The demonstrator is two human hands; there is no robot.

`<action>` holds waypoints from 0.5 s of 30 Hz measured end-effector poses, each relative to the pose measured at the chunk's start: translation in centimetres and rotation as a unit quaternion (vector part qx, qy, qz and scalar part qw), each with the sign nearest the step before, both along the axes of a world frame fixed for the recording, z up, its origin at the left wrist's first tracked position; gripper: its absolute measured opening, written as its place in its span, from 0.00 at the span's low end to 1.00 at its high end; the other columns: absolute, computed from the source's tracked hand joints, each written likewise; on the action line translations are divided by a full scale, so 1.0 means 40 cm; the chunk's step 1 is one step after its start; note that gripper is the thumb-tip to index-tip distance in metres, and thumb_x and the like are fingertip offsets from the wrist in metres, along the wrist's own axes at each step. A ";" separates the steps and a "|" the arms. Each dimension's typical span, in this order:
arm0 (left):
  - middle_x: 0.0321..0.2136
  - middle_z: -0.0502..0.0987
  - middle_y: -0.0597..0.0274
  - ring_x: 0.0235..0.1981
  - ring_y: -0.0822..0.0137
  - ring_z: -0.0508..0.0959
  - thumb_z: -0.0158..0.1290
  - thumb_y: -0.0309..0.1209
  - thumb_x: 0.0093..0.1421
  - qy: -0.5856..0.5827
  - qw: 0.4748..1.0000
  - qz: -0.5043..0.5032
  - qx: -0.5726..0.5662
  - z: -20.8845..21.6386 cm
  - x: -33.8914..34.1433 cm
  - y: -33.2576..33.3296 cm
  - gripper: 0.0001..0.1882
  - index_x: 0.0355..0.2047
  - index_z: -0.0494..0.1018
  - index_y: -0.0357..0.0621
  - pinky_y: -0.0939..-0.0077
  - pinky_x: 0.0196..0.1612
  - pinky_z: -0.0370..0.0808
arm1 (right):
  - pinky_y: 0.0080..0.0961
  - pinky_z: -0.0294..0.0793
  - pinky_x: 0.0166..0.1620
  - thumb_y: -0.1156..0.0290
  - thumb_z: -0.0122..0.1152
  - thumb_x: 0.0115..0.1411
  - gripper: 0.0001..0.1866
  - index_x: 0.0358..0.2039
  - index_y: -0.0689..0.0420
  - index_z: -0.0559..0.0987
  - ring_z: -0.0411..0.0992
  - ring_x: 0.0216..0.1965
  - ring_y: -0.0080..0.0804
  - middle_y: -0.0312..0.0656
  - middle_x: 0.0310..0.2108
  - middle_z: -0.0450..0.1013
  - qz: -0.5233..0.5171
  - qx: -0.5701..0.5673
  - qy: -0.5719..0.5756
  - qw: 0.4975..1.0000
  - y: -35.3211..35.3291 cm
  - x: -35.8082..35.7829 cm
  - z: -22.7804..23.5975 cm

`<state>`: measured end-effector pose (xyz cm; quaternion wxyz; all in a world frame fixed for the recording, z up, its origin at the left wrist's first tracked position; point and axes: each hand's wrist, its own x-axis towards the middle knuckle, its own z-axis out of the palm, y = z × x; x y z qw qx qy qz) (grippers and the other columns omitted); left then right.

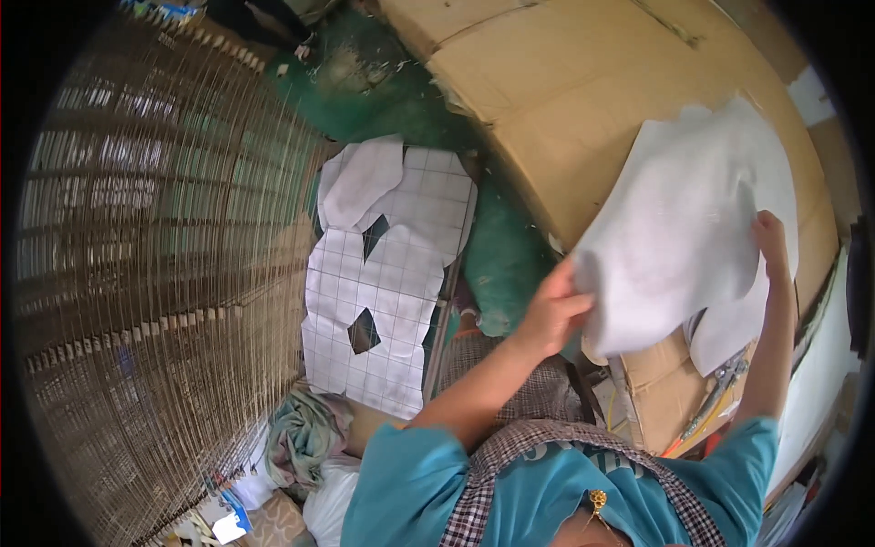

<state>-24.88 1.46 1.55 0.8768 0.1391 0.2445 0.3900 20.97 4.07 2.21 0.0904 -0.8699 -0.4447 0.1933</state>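
Observation:
Between my two hands is a curved white sheet, blurred in places; whether it is cloth or leather I cannot tell. My left hand pinches its left edge, thumb on top. At the opposite edge, my right hand has its fingers closed on the sheet. Under and behind it lies more white sheet on the cardboard-covered surface. To my left, several similar white pieces lie spread on a wire-grid rack, with dark diamond-shaped gaps between them.
A tall stack of wire racks fills the left side. Green covering shows on the floor between rack and table. A bundled cloth and a white bag sit at lower left. Another person's legs are at the top.

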 end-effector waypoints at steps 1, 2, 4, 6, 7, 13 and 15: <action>0.50 0.66 0.58 0.51 0.65 0.66 0.43 0.18 0.47 0.020 0.999 0.025 0.018 -0.009 -0.077 0.010 0.34 0.57 0.54 0.40 0.71 0.55 0.61 | 0.24 0.69 0.31 0.74 0.48 0.47 0.11 0.32 0.63 0.73 0.71 0.31 0.26 0.37 0.28 0.73 0.027 0.061 0.162 0.985 0.006 -0.097 0.049; 0.50 0.66 0.57 0.51 0.64 0.66 0.44 0.18 0.45 0.022 0.997 0.057 0.044 -0.018 -0.177 0.014 0.34 0.56 0.55 0.38 0.71 0.55 0.61 | 0.22 0.68 0.31 0.74 0.49 0.48 0.12 0.34 0.62 0.74 0.70 0.32 0.22 0.34 0.30 0.73 0.059 0.114 0.334 0.934 0.001 -0.212 0.084; 0.49 0.67 0.53 0.50 0.60 0.67 0.45 0.22 0.41 0.102 0.989 0.111 0.005 -0.022 -0.395 0.006 0.34 0.54 0.57 0.33 0.70 0.54 0.62 | 0.18 0.66 0.32 0.75 0.50 0.47 0.17 0.41 0.60 0.73 0.68 0.32 0.21 0.34 0.33 0.72 0.081 0.172 0.452 0.871 0.009 -0.478 0.097; 0.48 0.67 0.47 0.49 0.56 0.69 0.47 0.27 0.40 0.179 0.972 0.153 0.008 -0.017 -0.596 -0.015 0.35 0.53 0.58 0.30 0.65 0.53 0.65 | 0.18 0.68 0.38 0.78 0.51 0.47 0.19 0.44 0.62 0.72 0.68 0.35 0.21 0.36 0.35 0.72 0.078 0.142 0.534 0.830 0.037 -0.716 0.089; 0.48 0.67 0.45 0.48 0.55 0.70 0.46 0.26 0.40 0.161 0.972 0.167 -0.018 -0.013 -0.689 -0.031 0.35 0.53 0.58 0.30 0.64 0.52 0.67 | 0.19 0.68 0.39 0.79 0.52 0.48 0.18 0.43 0.62 0.72 0.68 0.35 0.21 0.36 0.35 0.72 0.077 0.111 0.591 0.795 0.061 -0.821 0.067; 0.49 0.66 0.45 0.49 0.51 0.69 0.44 0.22 0.39 0.215 0.941 0.225 -0.132 -0.152 -1.038 -0.080 0.36 0.54 0.55 0.30 0.60 0.52 0.67 | 0.13 0.61 0.27 0.77 0.51 0.50 0.04 0.28 0.56 0.71 0.63 0.25 0.14 0.29 0.24 0.66 -0.029 -0.015 0.687 0.726 0.301 -1.238 -0.218; 0.49 0.66 0.46 0.49 0.52 0.69 0.43 0.21 0.39 0.206 0.936 0.238 -0.155 -0.276 -1.096 -0.049 0.36 0.54 0.56 0.32 0.61 0.51 0.68 | 0.15 0.65 0.28 0.77 0.51 0.50 0.05 0.30 0.58 0.71 0.65 0.26 0.16 0.31 0.25 0.68 -0.070 -0.020 0.674 0.736 0.405 -1.321 -0.357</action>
